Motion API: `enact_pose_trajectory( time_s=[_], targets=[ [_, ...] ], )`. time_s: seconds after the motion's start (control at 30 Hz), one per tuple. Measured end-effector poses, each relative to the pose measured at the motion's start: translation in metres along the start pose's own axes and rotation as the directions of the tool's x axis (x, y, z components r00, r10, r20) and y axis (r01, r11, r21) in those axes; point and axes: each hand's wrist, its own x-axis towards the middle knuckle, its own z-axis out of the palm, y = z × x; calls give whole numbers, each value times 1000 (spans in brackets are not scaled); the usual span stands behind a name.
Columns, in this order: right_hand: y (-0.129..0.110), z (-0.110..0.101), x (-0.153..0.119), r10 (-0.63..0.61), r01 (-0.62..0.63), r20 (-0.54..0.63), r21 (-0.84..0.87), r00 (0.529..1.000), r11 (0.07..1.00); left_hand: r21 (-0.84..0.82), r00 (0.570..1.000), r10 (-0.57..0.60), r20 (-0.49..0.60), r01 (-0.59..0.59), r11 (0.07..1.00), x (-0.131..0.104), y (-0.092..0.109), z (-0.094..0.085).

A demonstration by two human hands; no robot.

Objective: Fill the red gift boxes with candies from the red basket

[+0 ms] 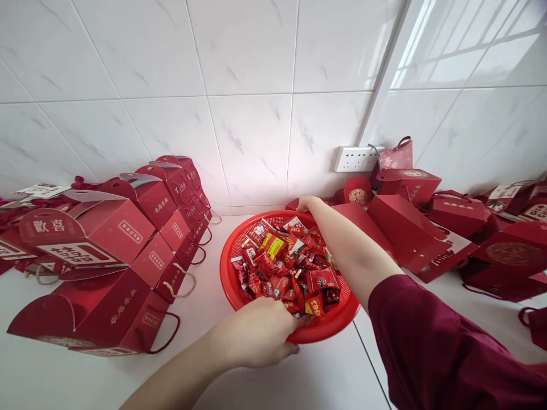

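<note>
A round red plastic basket (228, 259), full of small wrappers (277, 267) in red with some yellow and white, stands on the white surface near the wall. My left hand (260, 330) grips its near rim, with the fingers over the edge and the thumb below. Across the basket reaches my right arm in a dark red sleeve; my right hand (309, 204) is at the far rim, its fingers mostly hidden behind the wrist and the rim.
Stacked red gift boxes (115, 228) with rope handles stand at the left. More red boxes (401, 228) lie to the right, close to the basket. A white socket strip (356, 159) with a cable is on the tiled wall (252, 51).
</note>
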Motion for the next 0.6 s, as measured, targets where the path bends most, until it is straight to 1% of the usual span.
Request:
enact_pose_trajectory(
  time_s=[0.03, 0.1, 0.13, 0.2, 0.23, 0.3, 0.37, 0.4, 0.43, 0.47, 0.5, 0.53, 0.57, 0.6],
  targets=[
    [2, 2, 2, 32, -31, 23, -64, 999, 997, -15, 1000, 9, -6, -9, 1000, 0, -1, 0],
    [5, 2, 5, 49, -49, 21, -4, 999, 999, -40, 1000, 23, -17, -24, 999, 0, -2, -1],
    [5, 0, 5, 36, -36, -7, 4, 999, 999, -47, 999, 29, -20, -30, 998, 0, -2, 0],
    [1, -7, 3, -14, 17, -108, 19, 994, 1000, -48, 999, 38, -22, -39, 998, 0, -3, 0],
    [-2, -12, 0, -45, 50, -172, 25, 984, 998, -46, 999, 44, -23, -45, 998, 0, -4, 1],
    [-10, -24, -9, -97, 113, -302, 36, 948, 993, -47, 998, 62, -18, -62, 997, 1, -6, 0],
    [-18, -34, -23, -126, 158, -407, 46, 905, 986, -68, 996, 92, -12, -92, 993, 2, -11, -1],
    [-22, -38, -32, -127, 187, -450, 91, 884, 978, -93, 993, 116, -27, -118, 989, 3, -14, -3],
    [-25, -40, -43, -122, 232, -478, 177, 870, 957, -121, 988, 138, -74, -146, 982, 3, -18, -4],
    [-27, -41, -56, -111, 294, -493, 312, 863, 903, -143, 974, 157, -166, -181, 973, 5, -23, -5],
    [-29, -40, -70, -101, 359, -485, 478, 869, 802, -144, 942, 161, -295, -211, 967, 6, -28, -7],
    [-31, -37, -85, -110, 403, -447, 638, 888, 656, -114, 878, 139, -457, -213, 970, 7, -34, -8],
    [-33, -33, -101, -132, 407, -398, 759, 908, 509, -49, 780, 114, -616, -182, 982, 9, -41, -9],
    [-34, -28, -118, -157, 376, -341, 832, 927, 408, 27, 669, 97, -736, -115, 993, 11, -47, -10]
  ],
)
